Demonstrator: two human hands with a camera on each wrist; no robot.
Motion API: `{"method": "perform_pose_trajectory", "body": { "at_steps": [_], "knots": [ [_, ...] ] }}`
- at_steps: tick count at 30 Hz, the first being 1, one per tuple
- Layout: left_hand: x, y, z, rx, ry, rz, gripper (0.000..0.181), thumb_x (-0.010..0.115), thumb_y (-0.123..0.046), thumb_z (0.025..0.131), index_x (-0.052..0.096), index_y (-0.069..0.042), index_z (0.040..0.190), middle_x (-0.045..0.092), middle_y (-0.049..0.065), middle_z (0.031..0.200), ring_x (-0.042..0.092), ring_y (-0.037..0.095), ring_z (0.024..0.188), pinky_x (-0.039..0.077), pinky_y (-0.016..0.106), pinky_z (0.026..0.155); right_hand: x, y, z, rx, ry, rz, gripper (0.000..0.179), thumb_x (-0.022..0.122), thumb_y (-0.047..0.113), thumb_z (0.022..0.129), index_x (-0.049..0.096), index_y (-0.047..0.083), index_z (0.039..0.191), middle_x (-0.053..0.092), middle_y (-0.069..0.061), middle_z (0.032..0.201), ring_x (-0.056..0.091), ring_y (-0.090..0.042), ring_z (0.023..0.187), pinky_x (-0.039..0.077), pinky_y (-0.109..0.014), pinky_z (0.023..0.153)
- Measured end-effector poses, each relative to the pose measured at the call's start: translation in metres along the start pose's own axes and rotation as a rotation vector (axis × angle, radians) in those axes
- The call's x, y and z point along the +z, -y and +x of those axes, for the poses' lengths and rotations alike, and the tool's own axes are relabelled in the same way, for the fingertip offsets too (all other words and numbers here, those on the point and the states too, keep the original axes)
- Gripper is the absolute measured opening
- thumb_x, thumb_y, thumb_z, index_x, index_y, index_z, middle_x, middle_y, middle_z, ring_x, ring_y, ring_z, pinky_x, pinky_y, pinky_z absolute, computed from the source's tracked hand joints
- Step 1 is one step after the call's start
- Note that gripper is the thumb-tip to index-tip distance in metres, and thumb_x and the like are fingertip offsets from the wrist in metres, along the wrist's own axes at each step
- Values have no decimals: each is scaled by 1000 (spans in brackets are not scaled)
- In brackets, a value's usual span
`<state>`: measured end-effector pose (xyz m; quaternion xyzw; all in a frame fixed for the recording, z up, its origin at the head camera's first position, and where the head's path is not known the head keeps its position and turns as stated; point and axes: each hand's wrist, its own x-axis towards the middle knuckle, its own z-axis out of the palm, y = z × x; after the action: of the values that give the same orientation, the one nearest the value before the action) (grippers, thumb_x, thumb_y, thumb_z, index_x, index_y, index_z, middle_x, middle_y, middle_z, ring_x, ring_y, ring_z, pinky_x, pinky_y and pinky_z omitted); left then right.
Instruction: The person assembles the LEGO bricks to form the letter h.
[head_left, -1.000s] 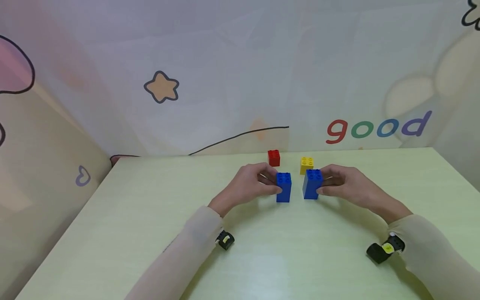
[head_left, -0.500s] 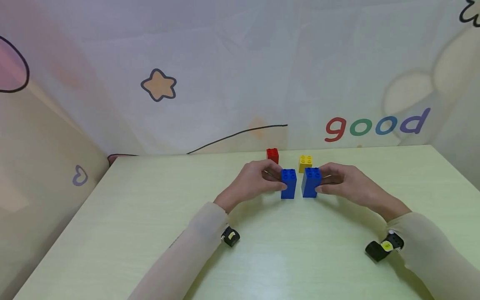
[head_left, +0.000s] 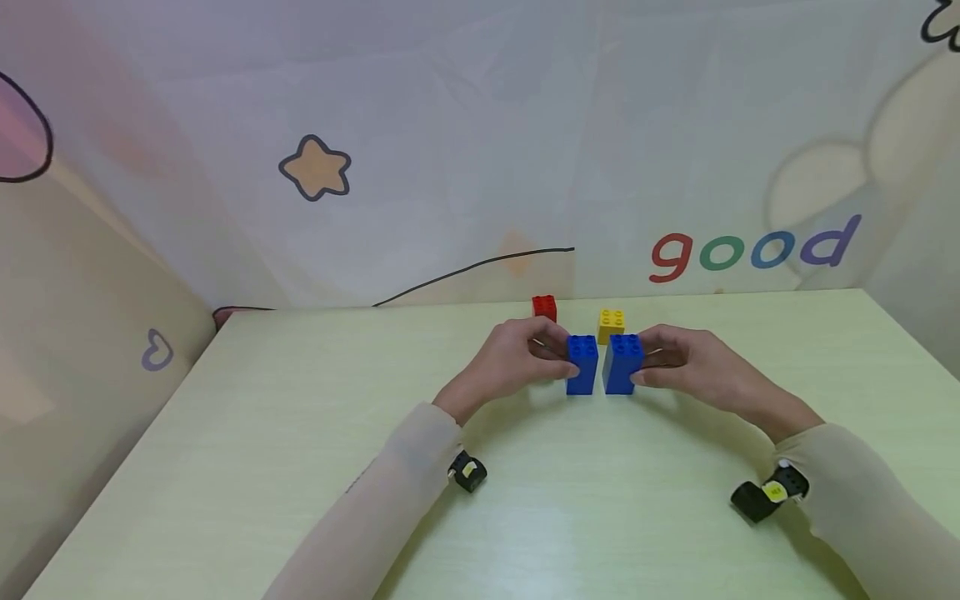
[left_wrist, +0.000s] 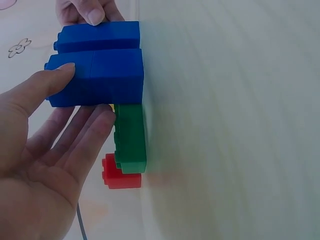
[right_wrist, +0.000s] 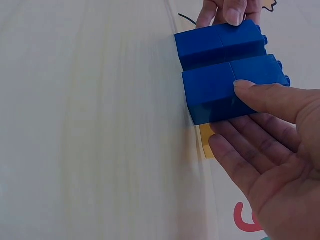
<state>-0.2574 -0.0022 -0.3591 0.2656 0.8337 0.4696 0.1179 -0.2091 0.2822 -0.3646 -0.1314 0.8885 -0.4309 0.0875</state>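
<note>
My left hand (head_left: 513, 362) pinches an upright tower of two stacked blue toy bricks (head_left: 582, 365), thumb on the near face. A second tower of blue bricks (head_left: 622, 367), like the first, stands just to its right. My right hand (head_left: 693, 367) grips that one between thumb and fingers. A narrow gap separates the towers in the head view. Seen from the right wrist, a seam crosses the middle of the nearer tower (right_wrist: 210, 100). Behind the left tower, a long green brick (left_wrist: 131, 142) shows in the left wrist view; the head view hides it.
A red brick (head_left: 544, 307) and a yellow brick (head_left: 611, 323) lie farther back on the pale table (head_left: 525, 517), near its rear edge. A printed cloth backdrop (head_left: 480, 150) rises behind the table. Each wrist wears a small black camera.
My left hand has slid its blue tower rightward, narrowing the gap to the other tower. The right hand and its tower have barely moved.
</note>
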Motion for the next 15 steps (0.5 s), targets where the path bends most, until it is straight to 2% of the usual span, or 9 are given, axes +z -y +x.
{"method": "perform_pose_trajectory", "body": {
  "at_steps": [9, 13, 15],
  "knots": [
    [-2, -1, 0, 0, 5, 7, 38, 86, -16, 92, 71, -9, 126, 74, 1, 115, 71, 14, 102, 59, 27, 90, 0, 3, -1, 0, -4, -11, 49, 74, 18, 102, 57, 0, 145, 65, -21, 138, 64, -40, 126, 54, -54, 104],
    [-12, -3, -1, 31, 11, 61, 44, 88, -21, 91, 71, -8, 130, 74, 6, 121, 70, 17, 108, 57, 27, 92, 0, 3, -1, 4, -8, -17, 48, 74, 17, 102, 57, -1, 144, 65, -21, 137, 64, -40, 125, 55, -53, 103],
    [-19, -2, -2, 42, -8, 81, 47, 88, -22, 91, 70, -7, 132, 74, 8, 124, 69, 21, 112, 56, 29, 94, 0, 3, -2, 6, -9, -20, 48, 74, 17, 102, 57, -1, 144, 65, -20, 137, 64, -40, 125, 55, -53, 103]
  ]
}}
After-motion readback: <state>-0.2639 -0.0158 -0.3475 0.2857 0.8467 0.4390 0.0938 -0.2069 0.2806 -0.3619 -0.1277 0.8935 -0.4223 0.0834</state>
